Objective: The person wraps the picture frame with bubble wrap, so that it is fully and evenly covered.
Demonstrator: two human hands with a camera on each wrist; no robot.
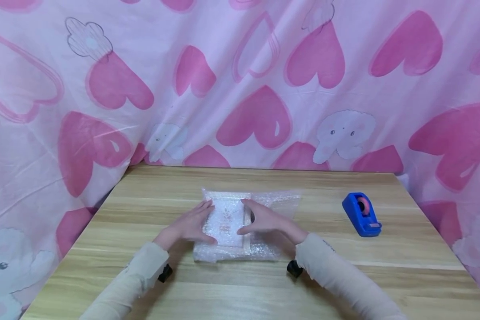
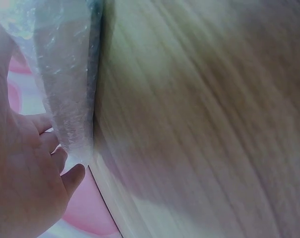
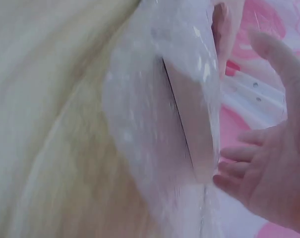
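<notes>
A flat, pale rectangular frame-like item (image 1: 226, 215) lies on the wooden table inside clear bubble wrap (image 1: 286, 202), whose loose part spreads to the right. Its printed face shows faintly through the plastic. My left hand (image 1: 190, 223) rests at the left side of the package, thumb and fingers spread along it. Over the right part is my right hand (image 1: 266, 218), thumb and fingers apart. In the left wrist view, my fingertips touch the wrapped edge (image 2: 65, 84). The right wrist view shows my extended fingers beside the wrapped side (image 3: 189, 119); whether all touch is unclear.
A blue tape dispenser (image 1: 362, 215) with a pink roll stands on the table (image 1: 240, 293) to the right. Behind and at both sides hangs a pink curtain (image 1: 240, 58) with hearts.
</notes>
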